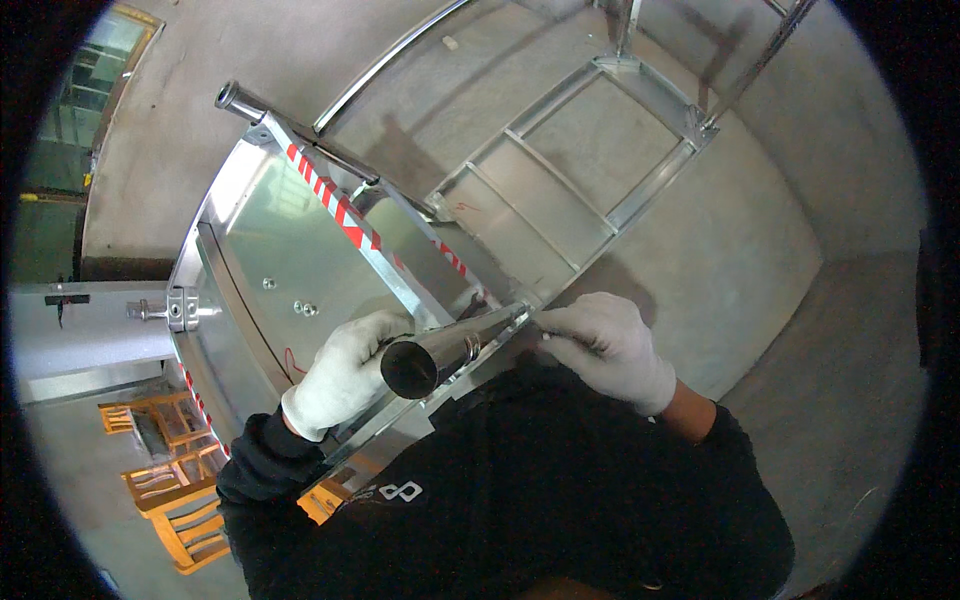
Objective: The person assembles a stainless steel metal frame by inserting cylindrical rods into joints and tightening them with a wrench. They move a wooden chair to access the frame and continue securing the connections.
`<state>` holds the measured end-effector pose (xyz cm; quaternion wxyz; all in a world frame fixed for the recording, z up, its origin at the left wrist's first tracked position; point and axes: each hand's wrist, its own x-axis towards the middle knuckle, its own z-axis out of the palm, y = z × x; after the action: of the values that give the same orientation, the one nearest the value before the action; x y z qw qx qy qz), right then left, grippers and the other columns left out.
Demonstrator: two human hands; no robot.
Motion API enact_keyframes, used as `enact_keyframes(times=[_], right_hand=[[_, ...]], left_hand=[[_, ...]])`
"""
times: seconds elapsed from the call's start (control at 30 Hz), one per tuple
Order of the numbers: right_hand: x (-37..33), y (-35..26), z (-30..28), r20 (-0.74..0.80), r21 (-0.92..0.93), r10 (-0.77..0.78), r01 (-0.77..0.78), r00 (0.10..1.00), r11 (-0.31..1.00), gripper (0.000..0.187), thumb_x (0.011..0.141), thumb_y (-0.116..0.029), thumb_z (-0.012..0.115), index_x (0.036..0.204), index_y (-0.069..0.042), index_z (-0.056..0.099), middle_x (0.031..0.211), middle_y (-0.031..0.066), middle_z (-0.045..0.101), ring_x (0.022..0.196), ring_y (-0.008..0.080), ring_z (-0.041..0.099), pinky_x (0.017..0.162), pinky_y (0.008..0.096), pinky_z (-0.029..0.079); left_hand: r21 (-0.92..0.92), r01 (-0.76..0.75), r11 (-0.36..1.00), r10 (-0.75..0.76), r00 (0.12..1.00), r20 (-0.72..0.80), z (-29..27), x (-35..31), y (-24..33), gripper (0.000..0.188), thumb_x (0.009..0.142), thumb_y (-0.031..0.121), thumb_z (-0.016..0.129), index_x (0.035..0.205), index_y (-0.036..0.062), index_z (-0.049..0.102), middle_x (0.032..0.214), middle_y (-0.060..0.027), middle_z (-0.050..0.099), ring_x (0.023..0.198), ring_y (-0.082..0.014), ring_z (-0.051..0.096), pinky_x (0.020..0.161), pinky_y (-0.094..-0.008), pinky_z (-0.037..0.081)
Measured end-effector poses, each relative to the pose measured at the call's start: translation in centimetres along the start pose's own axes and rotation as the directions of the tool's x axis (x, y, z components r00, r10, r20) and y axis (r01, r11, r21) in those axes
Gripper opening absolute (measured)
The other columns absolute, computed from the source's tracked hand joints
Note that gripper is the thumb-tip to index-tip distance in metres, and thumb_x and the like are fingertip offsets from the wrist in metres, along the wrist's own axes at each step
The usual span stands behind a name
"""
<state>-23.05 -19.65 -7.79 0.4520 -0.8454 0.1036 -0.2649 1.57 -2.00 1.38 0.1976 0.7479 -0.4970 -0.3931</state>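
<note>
The left hand [348,372] wears a white glove. Its fingers are curled tight around a shiny metal tube [447,352]. The tube sits near the middle of the view, and its open round end points up at the camera. From the hand, the tube runs toward 2 o'clock.

The right hand [608,348] also wears a white glove. It is at 3 o'clock from the tube's far end. Its fingers are pressed together, pinching at a small spot just beside the tube's tip. What they pinch is too small to tell.

Under both hands is a big silver metal panel [270,250]. A rail with red and white stripes [345,212] runs across it at 11 o'clock from the tube. A metal frame like a ladder [570,170] lies at 1 o'clock. Orange wooden chairs [170,480] stand far below at 8 o'clock on the grey floor [760,260].
</note>
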Motion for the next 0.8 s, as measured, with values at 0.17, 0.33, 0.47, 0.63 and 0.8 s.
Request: enact_keyframes(times=[0.17,0.33,0.47,0.63,0.8], right_hand=[[-0.6,0.0,0.5,0.134,0.386,0.134,-0.176,0.982,0.906,0.028,0.081,-0.005,0.069,0.109,-0.001,0.067,0.092,0.0108,0.071,0.086,0.0192,0.068,0.075,0.0318,0.053],[-1.0,0.8,1.6,0.238,0.567,0.164,-0.273,0.957,0.777,0.031,0.084,-0.005,0.068,0.114,0.0,0.064,0.1,0.0108,0.07,0.089,0.017,0.068,0.079,0.0313,0.054],[-0.3,-0.4,1.7,0.337,0.709,0.339,-0.474,0.878,0.522,0.025,0.086,-0.005,0.066,0.111,-0.001,0.064,0.102,0.01,0.07,0.092,0.019,0.067,0.084,0.0324,0.053],[0.1,0.2,1.8,0.375,0.775,0.207,-0.428,0.904,0.465,0.017,0.086,-0.002,0.064,0.103,-0.004,0.066,0.101,0.0059,0.069,0.095,0.018,0.065,0.085,0.0321,0.052],[0.4,1.6,2.5,0.05,0.392,-0.2,0.165,0.979,0.905,0.017,0.083,-0.005,0.065,0.1,-0.008,0.066,0.096,0.0054,0.067,0.094,0.0247,0.064,0.081,0.0362,0.052]], left_hand=[[-0.051,0.083,0.995,-0.084,0.996,-0.011,0.0,-0.1,0.9,0.03,0.087,0.024,0.069,0.103,-0.0009,0.062,0.087,-0.0141,0.064,0.082,-0.0223,0.063,0.075,-0.0328,0.049],[0.005,0.064,0.998,-0.064,0.996,-0.057,0.2,-0.3,0.4,0.029,0.086,0.024,0.072,0.099,0.0002,0.063,0.086,-0.0119,0.064,0.08,-0.0196,0.062,0.073,-0.032,0.049],[0.059,0.091,0.994,-0.087,0.994,-0.063,0.2,-0.4,1.1,0.027,0.082,0.021,0.074,0.097,0.0019,0.063,0.087,-0.014,0.065,0.081,-0.0258,0.065,0.073,-0.0328,0.049],[0.127,0.033,0.991,-0.022,0.996,-0.089,0.3,-0.7,0.7,0.025,0.081,0.016,0.073,0.098,0.0017,0.062,0.089,-0.0162,0.066,0.084,-0.0297,0.067,0.075,-0.0345,0.05],[0.005,0.038,0.999,-0.037,0.993,-0.113,0.5,-1.3,-0.5,0.03,0.083,0.014,0.07,0.109,0.0003,0.063,0.096,-0.0184,0.067,0.09,-0.0319,0.066,0.08,-0.0365,0.05]])
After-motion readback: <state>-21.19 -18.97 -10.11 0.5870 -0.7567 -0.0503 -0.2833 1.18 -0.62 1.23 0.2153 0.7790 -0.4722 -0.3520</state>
